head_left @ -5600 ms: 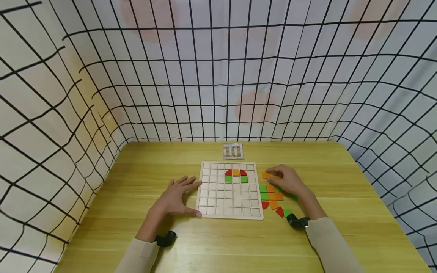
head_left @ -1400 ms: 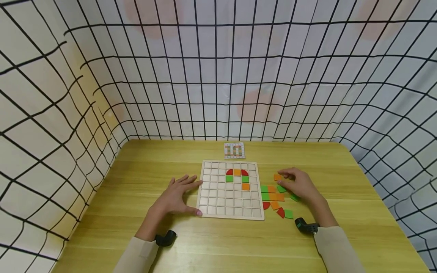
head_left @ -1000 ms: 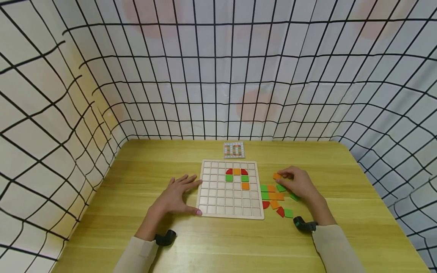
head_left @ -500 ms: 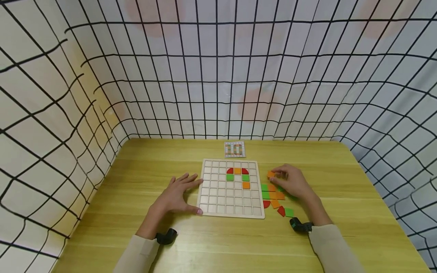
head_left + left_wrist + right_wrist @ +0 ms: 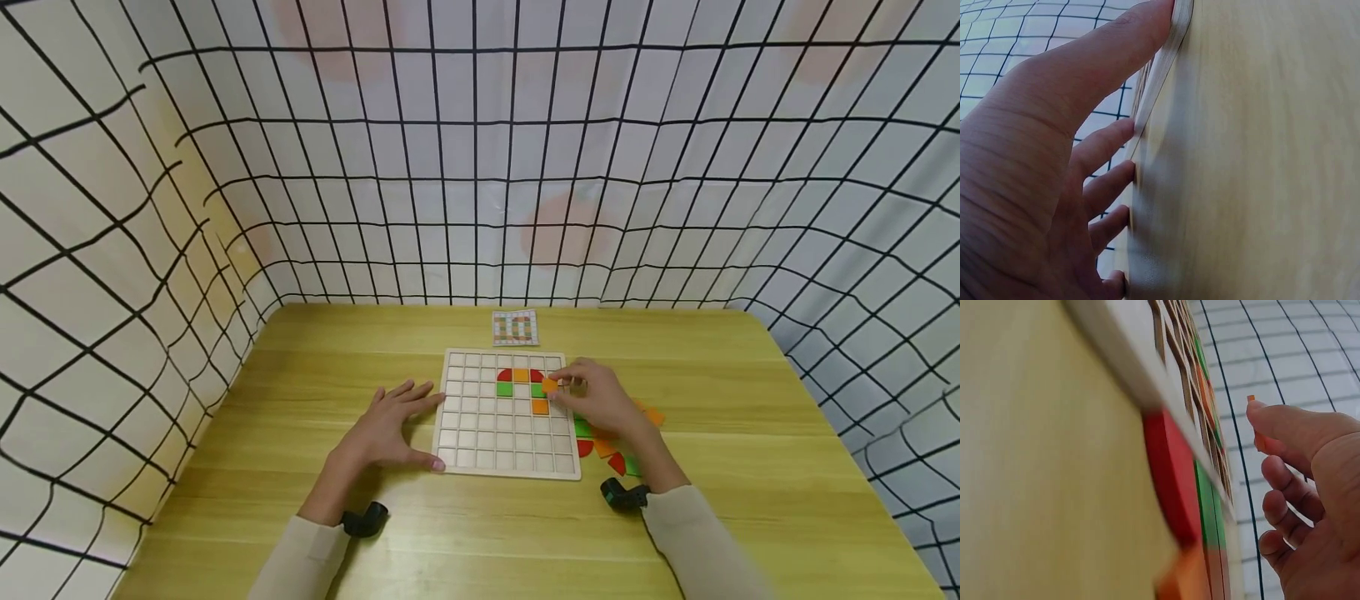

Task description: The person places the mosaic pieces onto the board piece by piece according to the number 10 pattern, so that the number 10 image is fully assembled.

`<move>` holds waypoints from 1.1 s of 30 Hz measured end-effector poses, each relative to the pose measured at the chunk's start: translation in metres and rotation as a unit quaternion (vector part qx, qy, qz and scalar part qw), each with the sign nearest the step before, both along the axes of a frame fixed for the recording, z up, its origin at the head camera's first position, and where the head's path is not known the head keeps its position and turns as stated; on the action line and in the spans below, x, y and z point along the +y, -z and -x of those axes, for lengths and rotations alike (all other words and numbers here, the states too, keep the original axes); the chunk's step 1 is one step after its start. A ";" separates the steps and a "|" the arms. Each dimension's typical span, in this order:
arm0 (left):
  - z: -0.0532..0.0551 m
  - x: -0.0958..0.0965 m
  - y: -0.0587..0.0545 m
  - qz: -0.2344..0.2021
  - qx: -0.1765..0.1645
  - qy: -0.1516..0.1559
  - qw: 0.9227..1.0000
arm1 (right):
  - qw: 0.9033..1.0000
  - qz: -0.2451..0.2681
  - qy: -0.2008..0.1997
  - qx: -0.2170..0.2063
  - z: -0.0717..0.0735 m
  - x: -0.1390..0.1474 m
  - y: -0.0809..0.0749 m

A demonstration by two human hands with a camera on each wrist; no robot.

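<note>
My left hand (image 5: 382,429) lies spread at the left side of the wooden grid board (image 5: 487,458), thumb at its near left corner and fingertips by its left edge. In the left wrist view the thumb (image 5: 1104,56) touches the board's edge. Above the board's right part, my right hand (image 5: 600,400) pinches an orange square tile (image 5: 550,385) between thumb and fingers. The right wrist view shows this tile (image 5: 1261,441) edge-on, mostly hidden by the thumb. On the board sit red rounded tiles (image 5: 505,376), green tiles (image 5: 504,390) and orange tiles (image 5: 540,407).
Right of the board lie loose red (image 5: 585,448), green (image 5: 582,428) and orange (image 5: 655,417) tiles, partly hidden by the right hand and forearm. A small printed pattern card (image 5: 515,328) lies behind the board. Black-lined white cloth surrounds the table's far side.
An orange tile has been added under the right green tile since the earliest frame. The right hand took another orange tile from the right and moved left over the board. The left hand stays.
</note>
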State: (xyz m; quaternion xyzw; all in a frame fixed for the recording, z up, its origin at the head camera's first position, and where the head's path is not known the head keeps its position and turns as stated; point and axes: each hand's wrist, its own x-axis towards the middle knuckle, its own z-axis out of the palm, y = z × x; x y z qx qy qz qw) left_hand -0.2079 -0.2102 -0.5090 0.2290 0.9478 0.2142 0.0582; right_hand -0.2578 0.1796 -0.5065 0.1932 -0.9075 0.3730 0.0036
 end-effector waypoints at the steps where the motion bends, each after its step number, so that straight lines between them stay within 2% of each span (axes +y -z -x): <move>1: 0.000 0.000 0.000 -0.001 0.000 -0.001 1.000 | 1.000 0.004 -0.009 -0.002 0.000 -0.004 0.000; 11: 0.000 0.001 0.000 0.002 -0.002 0.001 1.000 | 0.998 -0.008 -0.054 0.006 -0.002 -0.039 0.006; 17: -0.001 0.001 -0.003 0.000 -0.006 -0.002 1.000 | 0.998 -0.003 -0.057 0.013 -0.006 -0.052 0.009; 23: -0.001 0.001 -0.004 -0.001 -0.007 -0.003 1.000 | 0.999 -0.019 -0.051 -0.003 -0.009 -0.062 0.010; 27: 0.000 0.000 -0.003 -0.002 -0.004 -0.002 1.000 | 0.999 -0.019 -0.041 0.001 -0.009 -0.065 0.011; 33: 0.001 -0.001 -0.003 -0.013 0.002 0.005 1.000 | 0.999 -0.012 -0.049 0.005 -0.005 -0.067 0.012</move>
